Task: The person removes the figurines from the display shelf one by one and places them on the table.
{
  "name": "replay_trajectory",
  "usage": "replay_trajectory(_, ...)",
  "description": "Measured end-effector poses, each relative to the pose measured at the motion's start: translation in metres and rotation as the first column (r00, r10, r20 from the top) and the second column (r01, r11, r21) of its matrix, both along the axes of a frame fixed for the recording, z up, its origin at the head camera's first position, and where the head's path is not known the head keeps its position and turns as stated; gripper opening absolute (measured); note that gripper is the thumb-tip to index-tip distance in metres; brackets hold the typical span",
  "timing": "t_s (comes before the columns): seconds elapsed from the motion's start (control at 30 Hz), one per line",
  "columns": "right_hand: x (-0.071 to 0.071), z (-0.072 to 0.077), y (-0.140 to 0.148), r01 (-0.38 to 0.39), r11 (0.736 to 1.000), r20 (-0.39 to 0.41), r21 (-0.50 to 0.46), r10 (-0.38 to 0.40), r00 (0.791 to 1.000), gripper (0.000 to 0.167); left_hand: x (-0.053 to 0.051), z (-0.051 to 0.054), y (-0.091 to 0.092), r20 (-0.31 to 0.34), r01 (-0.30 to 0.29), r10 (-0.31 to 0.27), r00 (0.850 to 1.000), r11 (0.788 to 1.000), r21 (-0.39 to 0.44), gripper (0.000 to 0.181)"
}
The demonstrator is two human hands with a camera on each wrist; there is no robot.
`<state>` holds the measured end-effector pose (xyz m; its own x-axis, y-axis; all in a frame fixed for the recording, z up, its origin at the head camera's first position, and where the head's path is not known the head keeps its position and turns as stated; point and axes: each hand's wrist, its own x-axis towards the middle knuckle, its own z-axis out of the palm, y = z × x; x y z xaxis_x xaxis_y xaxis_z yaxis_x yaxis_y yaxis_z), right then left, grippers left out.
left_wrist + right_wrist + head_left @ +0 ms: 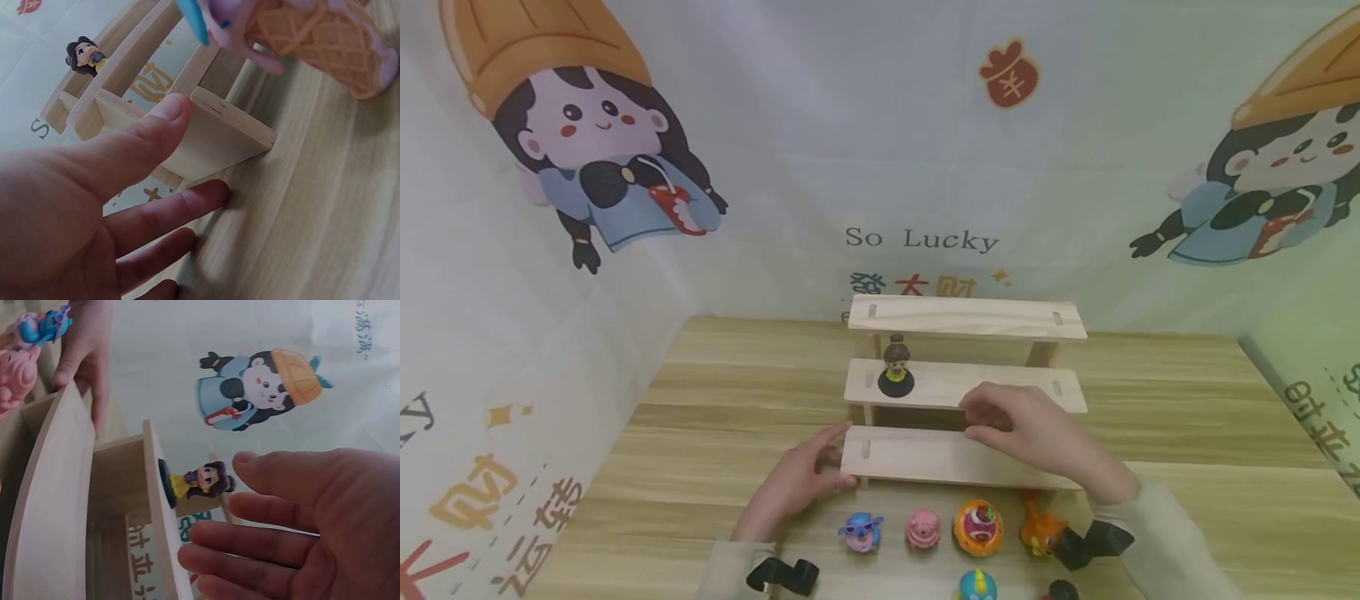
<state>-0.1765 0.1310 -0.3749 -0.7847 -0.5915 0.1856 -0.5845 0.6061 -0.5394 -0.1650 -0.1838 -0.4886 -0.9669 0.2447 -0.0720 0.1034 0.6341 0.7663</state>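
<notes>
A three-tier wooden shelf (925, 457) stands on the table. On its middle tier, toward the left, is a small princess figurine (896, 367) with brown hair, a yellow dress and a dark round base. My left hand (796, 477) is at the left end of the lowest tier; in the left wrist view its thumb (169, 112) lies against the shelf's end, and the other fingers are extended. Above the lower tiers, right of the figurine, hovers my right hand (1037, 429) with loosely bent fingers and nothing in them. The right wrist view shows the figurine (200, 479) beyond those fingertips.
In front of the shelf stand several toys: a blue one with sunglasses (861, 532), a pink one (922, 528), an orange round one (978, 527), an orange figure (1041, 532) and a teal one (977, 586). A printed cloth (925, 183) hangs behind the table.
</notes>
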Motion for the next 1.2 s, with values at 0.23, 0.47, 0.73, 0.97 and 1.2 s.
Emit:
replay_trajectory(0.23, -0.012, 0.002, -0.009, 0.115, 0.993, -0.001, 0.011, -0.115, 0.993, 0.028, 0.001, -0.001, 0.002, 0.006, 0.012, -0.012, 1.000, 1.000, 0.013, 0.080)
replay_trajectory(0.47, -0.022, 0.006, -0.018, 0.149, 0.989, 0.017, 0.008, -0.150, 0.989, 0.035, -0.001, -0.002, 0.002, -0.006, 0.020, -0.020, 1.000, 1.000, -0.001, 0.080)
replay_trajectory(0.73, -0.037, 0.009, -0.036, 0.164, 0.986, 0.001, -0.022, -0.165, 0.986, 0.041, 0.000, -0.001, 0.000, -0.010, 0.007, -0.007, 1.000, 1.000, -0.017, 0.081)
replay_trajectory(0.97, -0.047, 0.005, -0.047, 0.168, 0.983, 0.025, -0.070, -0.167, 0.986, 0.048, 0.001, 0.001, 0.001, -0.009, 0.002, -0.002, 1.000, 1.000, -0.017, 0.081)
replay_trajectory(1.2, -0.052, 0.003, -0.053, 0.146, 0.986, 0.063, -0.084, -0.141, 0.988, 0.055, 0.000, 0.004, 0.000, -0.004, 0.007, -0.007, 1.000, 1.000, -0.011, 0.081)
